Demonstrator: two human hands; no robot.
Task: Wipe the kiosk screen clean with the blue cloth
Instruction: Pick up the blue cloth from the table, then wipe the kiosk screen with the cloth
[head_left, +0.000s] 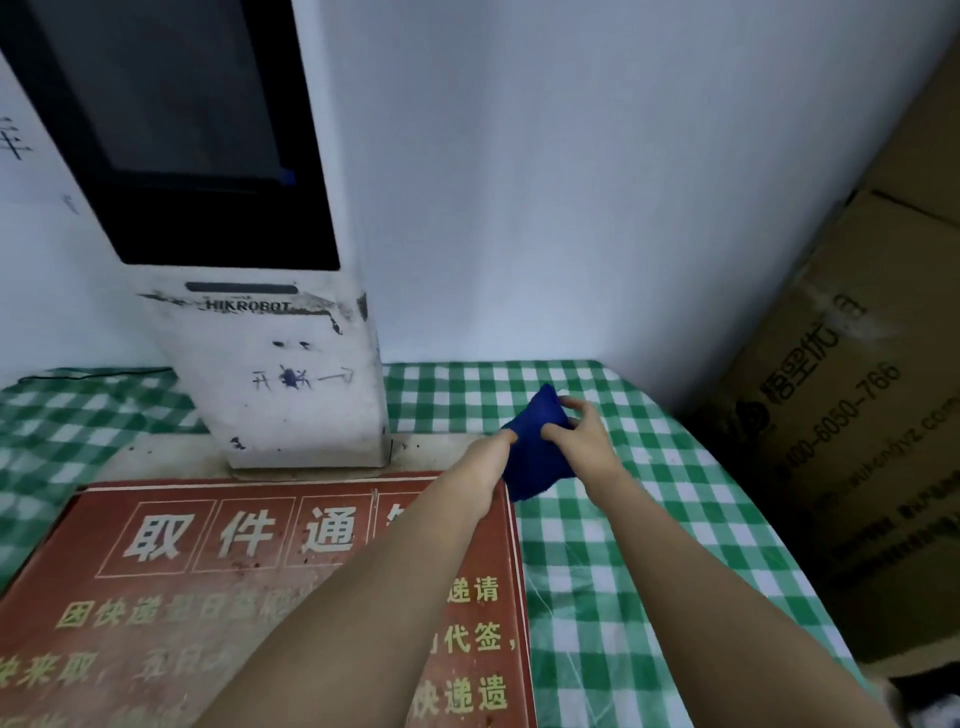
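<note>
A white kiosk stands on the table at the left, its dark screen (176, 104) high in the view and switched off. The blue cloth (535, 457) is bunched up just above the green checked tablecloth, to the right of the kiosk's base. Both hands meet on it. My right hand (576, 431) pinches the cloth from above with fingers curled. My left hand (501, 441) is mostly hidden behind the cloth; only its wrist and edge show, and it seems to grip the cloth's left side.
A red sign (218, 571) with white and yellow characters lies flat in front of the kiosk base (296, 400). The green checked tablecloth (649, 545) covers the table to its right edge. Brown cardboard boxes (852, 415) are stacked at the right. A white wall stands behind.
</note>
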